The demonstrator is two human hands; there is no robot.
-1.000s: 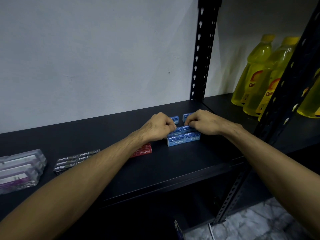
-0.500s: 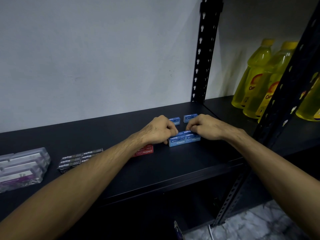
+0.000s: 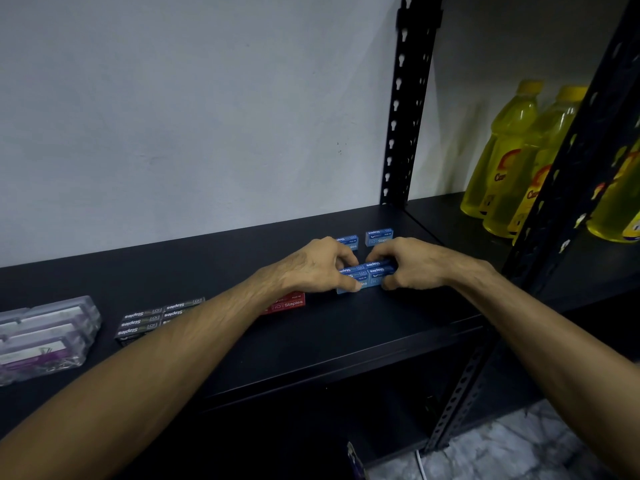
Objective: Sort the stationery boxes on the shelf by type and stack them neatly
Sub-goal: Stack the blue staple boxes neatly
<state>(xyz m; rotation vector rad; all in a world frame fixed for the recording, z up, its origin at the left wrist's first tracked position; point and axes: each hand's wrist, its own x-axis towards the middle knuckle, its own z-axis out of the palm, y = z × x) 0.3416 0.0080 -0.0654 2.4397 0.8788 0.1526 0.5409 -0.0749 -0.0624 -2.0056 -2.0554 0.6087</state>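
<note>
Gripping blue staple boxes [image 3: 367,277]: left hand [image 3: 313,268], right hand [image 3: 414,266].

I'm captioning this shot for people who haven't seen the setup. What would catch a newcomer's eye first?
Two hands meet mid-shelf, the left hand and right hand gripping a small stack of blue staple boxes from either side. Next, the bright yellow bottles at the far right, behind the rack's upright. Two more blue boxes sit just behind the hands.
</note>
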